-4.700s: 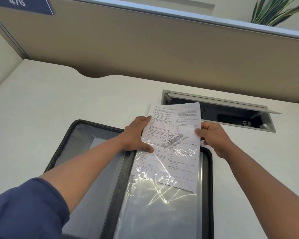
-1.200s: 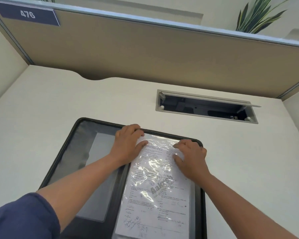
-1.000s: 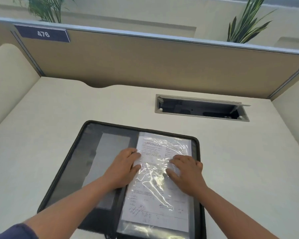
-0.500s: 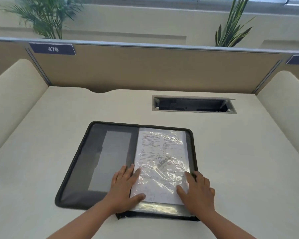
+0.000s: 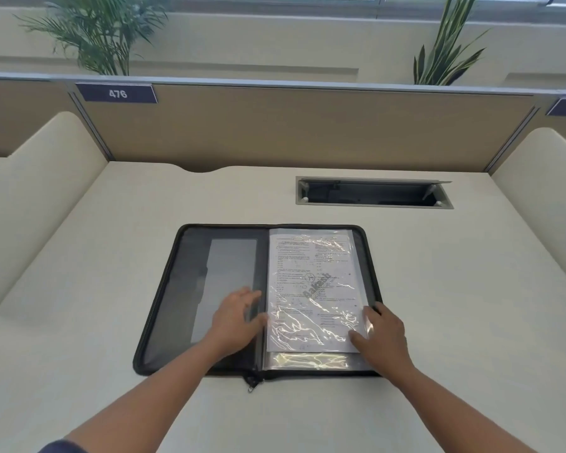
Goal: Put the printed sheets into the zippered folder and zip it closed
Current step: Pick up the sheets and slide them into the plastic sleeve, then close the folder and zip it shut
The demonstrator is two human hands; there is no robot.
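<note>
A black zippered folder [image 5: 164,308] lies open and flat on the desk in front of me. On its right half the printed sheets [image 5: 311,273] sit inside a shiny clear plastic sleeve. My left hand [image 5: 237,317] rests flat near the spine, its fingers straight over the grey left panel. My right hand [image 5: 384,335] lies flat on the lower right corner of the sleeve, thumb on the plastic. The zipper pull [image 5: 251,382] hangs at the near edge, below the spine.
An open cable tray [image 5: 373,193] is set into the cream desk [image 5: 79,289] behind the folder. A tan partition [image 5: 291,125] with a "476" label [image 5: 117,93] closes the back. Rounded cream dividers stand left and right. Plants show above the partition.
The sheets went from half out of the sleeve to fully inside it. My hands slid from the folder's far edge down to its near part, and the view has drawn back.
</note>
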